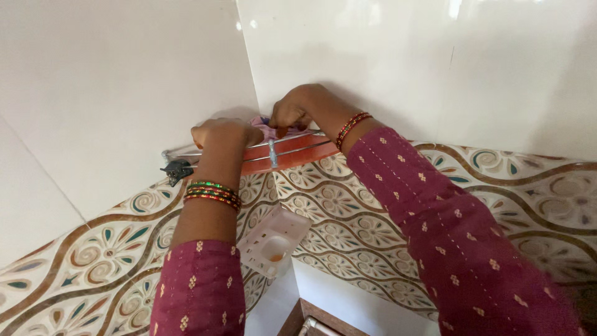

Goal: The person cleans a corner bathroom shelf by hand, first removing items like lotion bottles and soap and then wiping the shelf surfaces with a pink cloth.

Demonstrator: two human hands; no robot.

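Left hand (225, 134), centre frame, clenched over the front rail of the corner shelf (292, 155), steadying it by the look of it. Right hand (291, 112), just above and right of it, fingers pinched on a pink cloth (264, 126) bunched on the shelf in the wall corner. Step looks like wiping the shelf top, mid-stroke; the next move would call for a firm grip on the rail while the cloth gets pushed along behind the rails.

Shelf: reddish-orange, quarter-round, chrome rails in front, dark bracket (176, 169) at its left end, fixed where white tiles (112, 81) meet patterned tiles (348, 211). Cloth mostly hidden by the hands.

Lower centre, a clear plastic soap dish (273, 241) sits on the wall, orange bit inside. Bangles on both wrists, maroon sleeves.
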